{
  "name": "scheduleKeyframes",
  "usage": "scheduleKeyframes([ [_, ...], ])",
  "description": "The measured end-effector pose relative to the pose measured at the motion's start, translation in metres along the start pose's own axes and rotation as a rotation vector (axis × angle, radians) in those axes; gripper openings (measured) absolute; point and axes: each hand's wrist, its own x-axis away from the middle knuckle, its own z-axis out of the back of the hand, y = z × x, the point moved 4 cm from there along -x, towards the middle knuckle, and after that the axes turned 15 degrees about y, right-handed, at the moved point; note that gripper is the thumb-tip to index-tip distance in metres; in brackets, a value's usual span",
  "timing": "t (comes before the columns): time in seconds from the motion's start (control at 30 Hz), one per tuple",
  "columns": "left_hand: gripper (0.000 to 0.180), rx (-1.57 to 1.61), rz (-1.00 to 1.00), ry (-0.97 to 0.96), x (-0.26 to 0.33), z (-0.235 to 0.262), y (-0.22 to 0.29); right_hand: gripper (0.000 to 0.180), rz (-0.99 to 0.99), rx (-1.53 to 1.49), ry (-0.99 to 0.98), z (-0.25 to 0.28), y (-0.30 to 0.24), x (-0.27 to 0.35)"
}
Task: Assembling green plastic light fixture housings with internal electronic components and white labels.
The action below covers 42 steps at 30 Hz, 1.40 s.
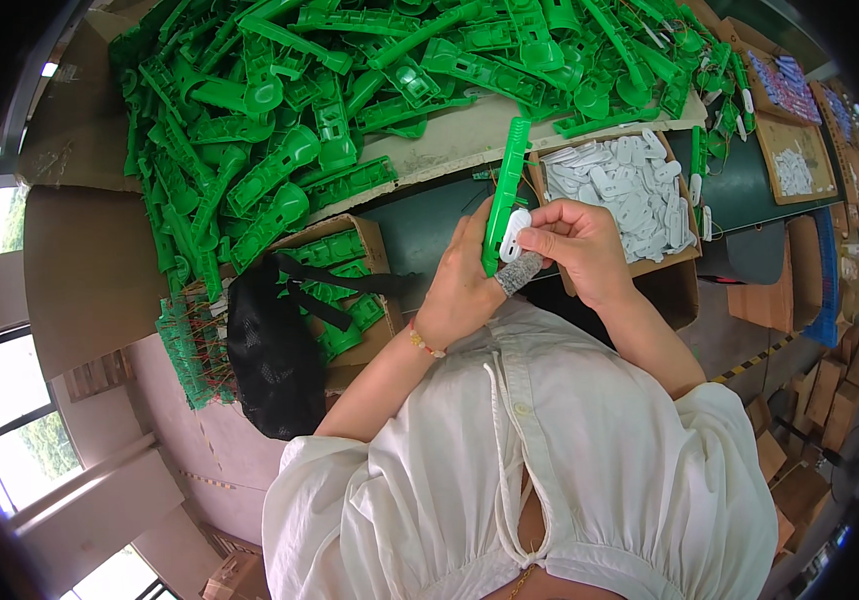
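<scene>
Big heap of green plastic parts (349, 90) fills the upper half of the frame, spread over cardboard sheets (79, 150) on a dark green worktop (419, 225).

Person in a white blouse (529, 470) takes up the lower centre and right, forearms coming up from below.

Black mesh bag (271, 355) at centre left, leaning on a cardboard box of green parts (349, 290); its strap runs across the box. Bundle of thin green pieces with red tips (189, 345) just left of the bag.

Open box of small white plastic pieces (624, 190) at upper right of centre, touching the right hand's far side. More trays with small white and coloured bits (794, 130) at far right, too small to tell apart.

Left hand (459, 285), centre frame: grip wrapped around the lower end of a long green plastic part (505, 190), held upright and slightly tilted. Grey finger guard (519, 272) on the thumb.

Right hand (574, 245), just right of it: fingers pinching a white piece (514, 235) pressed against the green part near its lower end. The two hands touch around the part, above the worktop edge.
</scene>
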Motion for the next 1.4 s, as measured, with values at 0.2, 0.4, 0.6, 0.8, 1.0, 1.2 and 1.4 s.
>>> scheduleKeyframes([
  [0.2,0.064,-0.058,-0.111,-0.003,0.001,0.0,0.007,0.013,0.02,0.034,-0.008,-0.004,0.001,-0.002],
  [0.4,0.05,-0.379,-0.08,-0.032,0.006,0.007,-0.008,0.012,-0.029,0.111,-0.034,-0.009,0.011,-0.009],
  [0.6,0.035,0.568,0.418,0.353,-0.005,0.055,-0.05,0.016,1.045,0.945,0.158,-0.024,0.003,-0.046],
  [0.8,0.033,0.928,0.517,0.313,-0.006,0.06,-0.051,0.013,1.101,1.741,0.121,-0.049,0.042,-0.077],
  [1.0,0.038,0.477,0.456,0.291,-0.007,0.061,-0.051,0.01,1.205,1.627,0.123,-0.048,0.045,-0.075],
  [1.2,0.047,0.203,0.171,0.305,-0.021,0.064,-0.037,0.018,0.814,0.767,-0.1,-0.043,-0.003,-0.037],
  [1.4,0.046,0.248,-0.004,0.291,-0.021,0.059,-0.01,0.016,0.918,0.575,-0.12,-0.048,-0.027,-0.015],
])
